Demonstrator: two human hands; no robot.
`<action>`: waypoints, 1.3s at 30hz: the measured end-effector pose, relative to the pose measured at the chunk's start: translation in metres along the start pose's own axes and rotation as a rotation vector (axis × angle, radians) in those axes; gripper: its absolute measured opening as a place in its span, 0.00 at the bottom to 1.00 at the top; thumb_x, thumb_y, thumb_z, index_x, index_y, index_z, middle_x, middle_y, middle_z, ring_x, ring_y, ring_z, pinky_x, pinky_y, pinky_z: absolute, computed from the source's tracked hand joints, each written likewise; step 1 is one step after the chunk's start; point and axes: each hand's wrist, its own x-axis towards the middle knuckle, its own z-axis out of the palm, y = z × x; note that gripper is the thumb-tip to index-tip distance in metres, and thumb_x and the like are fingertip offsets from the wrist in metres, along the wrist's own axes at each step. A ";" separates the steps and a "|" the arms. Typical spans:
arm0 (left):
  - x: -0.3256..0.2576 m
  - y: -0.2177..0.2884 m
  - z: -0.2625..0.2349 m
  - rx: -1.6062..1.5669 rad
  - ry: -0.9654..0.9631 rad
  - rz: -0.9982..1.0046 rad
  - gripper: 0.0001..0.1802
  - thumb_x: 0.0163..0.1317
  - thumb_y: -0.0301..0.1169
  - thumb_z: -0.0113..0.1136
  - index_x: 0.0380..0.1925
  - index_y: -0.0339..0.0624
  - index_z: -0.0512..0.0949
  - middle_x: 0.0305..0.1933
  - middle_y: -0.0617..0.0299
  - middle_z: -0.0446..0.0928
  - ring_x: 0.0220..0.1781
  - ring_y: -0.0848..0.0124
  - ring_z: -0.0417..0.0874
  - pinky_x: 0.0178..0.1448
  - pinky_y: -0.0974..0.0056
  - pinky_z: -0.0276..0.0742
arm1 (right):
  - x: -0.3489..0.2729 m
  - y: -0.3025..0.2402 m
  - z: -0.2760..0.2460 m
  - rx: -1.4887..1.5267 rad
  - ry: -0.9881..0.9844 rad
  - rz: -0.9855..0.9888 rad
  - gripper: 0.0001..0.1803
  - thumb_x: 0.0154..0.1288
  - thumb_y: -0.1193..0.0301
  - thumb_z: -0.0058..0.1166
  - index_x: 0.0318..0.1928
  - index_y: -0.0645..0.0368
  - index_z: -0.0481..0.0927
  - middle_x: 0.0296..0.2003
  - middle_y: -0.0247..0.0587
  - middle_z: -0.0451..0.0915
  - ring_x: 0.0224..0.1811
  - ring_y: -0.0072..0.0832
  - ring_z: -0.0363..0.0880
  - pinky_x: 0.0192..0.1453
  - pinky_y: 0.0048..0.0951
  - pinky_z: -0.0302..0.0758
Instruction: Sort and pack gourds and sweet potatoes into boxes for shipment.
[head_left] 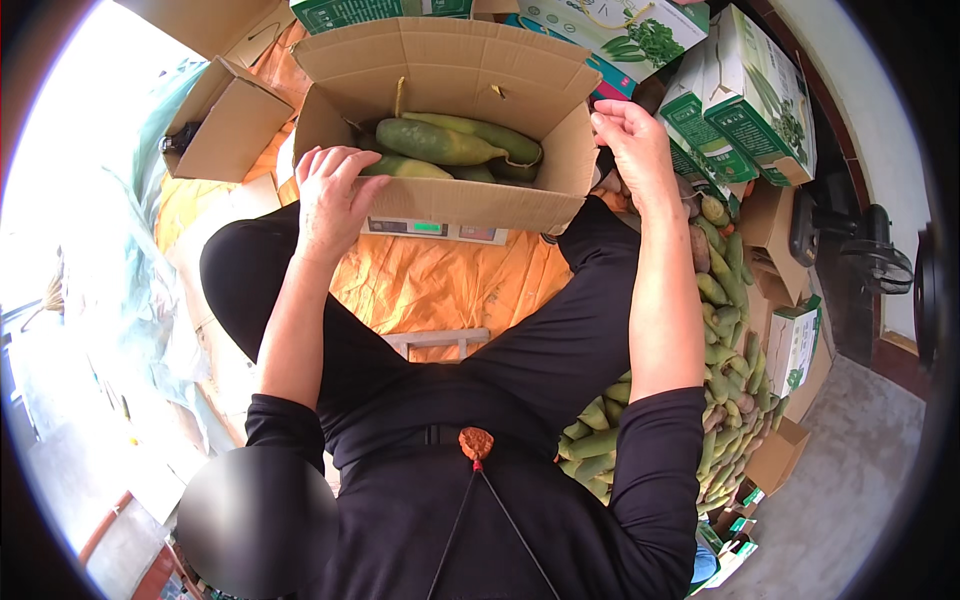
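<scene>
Over the scale (470,233): one open cardboard box (480,205), green radishes (435,142) inside
Left hand (335,190) spread at near rim, right hand (638,145) bent at right edge, pinch unclear; we judge weighing in hand, next needing both hands clear

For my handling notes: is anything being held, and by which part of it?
The left hand is at the near-left edge of the cardboard box, the right hand at its right flap; firm holding cannot be told.
</scene>
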 end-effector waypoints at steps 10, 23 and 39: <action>0.008 0.002 0.000 0.013 -0.047 0.022 0.15 0.53 0.37 0.67 0.40 0.44 0.81 0.41 0.62 0.79 0.51 0.61 0.77 0.65 0.52 0.61 | 0.010 0.001 0.000 -0.030 0.025 -0.019 0.16 0.65 0.70 0.59 0.50 0.65 0.79 0.36 0.34 0.82 0.35 0.19 0.77 0.45 0.23 0.75; 0.021 0.010 -0.001 0.208 -0.595 -0.079 0.14 0.49 0.33 0.69 0.37 0.47 0.80 0.40 0.62 0.76 0.51 0.62 0.77 0.53 0.54 0.73 | 0.019 0.006 0.005 -0.665 0.048 0.130 0.24 0.55 0.51 0.62 0.43 0.57 0.82 0.40 0.47 0.84 0.46 0.43 0.82 0.50 0.41 0.77; 0.070 -0.026 -0.007 0.326 -0.914 0.323 0.07 0.50 0.33 0.61 0.25 0.45 0.85 0.30 0.58 0.84 0.36 0.59 0.86 0.39 0.58 0.81 | 0.026 -0.009 0.032 -0.954 -0.140 0.287 0.22 0.58 0.54 0.58 0.43 0.59 0.84 0.44 0.54 0.83 0.51 0.46 0.80 0.54 0.43 0.76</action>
